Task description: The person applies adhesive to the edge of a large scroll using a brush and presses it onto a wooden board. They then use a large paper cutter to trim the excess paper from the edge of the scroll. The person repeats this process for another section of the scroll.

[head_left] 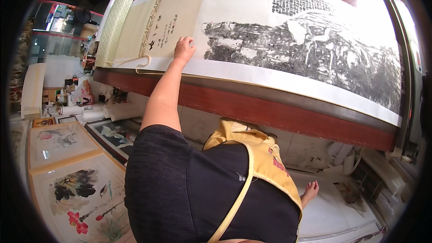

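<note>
A long handscroll [234,4] lies unrolled across a dark red table. It bears an ink landscape painting [288,40] with a block of writing above it, and a calligraphy panel to its left. My left hand [184,49] rests on the scroll's lower part, between the calligraphy and the landscape. Its fingers are closed round a small pale thing [192,43], too small to name. My right hand [310,192] hangs low at my right side, away from the table, its fingers loosely bent and apart with nothing visible in them.
At the scroll's left end stands a patterned pale green roll [114,31], with a cream tie ribbon [144,64] near the table's front edge. Framed flower paintings [76,193] lie at lower left, with white paper rolls [108,112] behind them. A white board [333,207] lies at lower right.
</note>
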### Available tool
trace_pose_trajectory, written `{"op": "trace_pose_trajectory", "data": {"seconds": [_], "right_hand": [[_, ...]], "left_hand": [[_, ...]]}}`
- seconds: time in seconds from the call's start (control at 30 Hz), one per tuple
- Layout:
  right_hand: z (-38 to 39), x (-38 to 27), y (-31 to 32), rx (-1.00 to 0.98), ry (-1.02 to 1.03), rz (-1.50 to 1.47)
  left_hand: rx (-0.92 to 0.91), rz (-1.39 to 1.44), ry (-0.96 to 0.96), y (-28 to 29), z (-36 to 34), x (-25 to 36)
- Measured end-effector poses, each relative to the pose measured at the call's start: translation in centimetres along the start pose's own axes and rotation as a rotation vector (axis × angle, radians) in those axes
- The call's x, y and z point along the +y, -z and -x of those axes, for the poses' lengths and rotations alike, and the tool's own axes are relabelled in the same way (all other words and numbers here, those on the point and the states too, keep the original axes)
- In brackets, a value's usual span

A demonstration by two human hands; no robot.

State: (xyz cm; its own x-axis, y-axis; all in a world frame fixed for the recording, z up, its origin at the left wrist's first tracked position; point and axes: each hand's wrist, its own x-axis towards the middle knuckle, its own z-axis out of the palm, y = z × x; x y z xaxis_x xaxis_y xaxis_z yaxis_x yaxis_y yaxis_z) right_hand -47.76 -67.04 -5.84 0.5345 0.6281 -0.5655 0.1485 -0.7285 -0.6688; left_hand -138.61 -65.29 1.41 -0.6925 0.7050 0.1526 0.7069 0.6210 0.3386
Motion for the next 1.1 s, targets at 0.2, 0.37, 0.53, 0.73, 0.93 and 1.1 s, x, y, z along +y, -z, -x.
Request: {"op": "trace_pose_trajectory", "data": {"seconds": [0.2,0.37,0.53,0.73,0.93,1.1], "right_hand": [[2.1,-0.8,-6.1,-0.185,0.046,0.115],[3.2,-2.0,-8.3,-0.212,0.063,0.12],[2.6,-0.6,-7.8,-0.17,0.027,0.0],[0.5,-3.4,-6.3,-0.118,0.054,-0.026],[-4.4,-6.3,-2.4,-0.163,0.097,-0.027],[-12.2,-5.4,5.4,-0.012,0.133,-0.07]], "left_hand": [[-0.139,0.046,0.008,0.2,-1.9,-1.2],[-0.252,-0.029,-0.078,1.2,-3.2,-2.3],[-0.209,0.208,-0.149,1.4,-3.2,0.4],[-0.626,0.831,-0.296,-1.6,8.8,26.4],[-1.064,0.777,-0.95,-6.3,24.2,50.0],[-0.848,0.692,-1.438,-8.8,31.4,61.8]]}}
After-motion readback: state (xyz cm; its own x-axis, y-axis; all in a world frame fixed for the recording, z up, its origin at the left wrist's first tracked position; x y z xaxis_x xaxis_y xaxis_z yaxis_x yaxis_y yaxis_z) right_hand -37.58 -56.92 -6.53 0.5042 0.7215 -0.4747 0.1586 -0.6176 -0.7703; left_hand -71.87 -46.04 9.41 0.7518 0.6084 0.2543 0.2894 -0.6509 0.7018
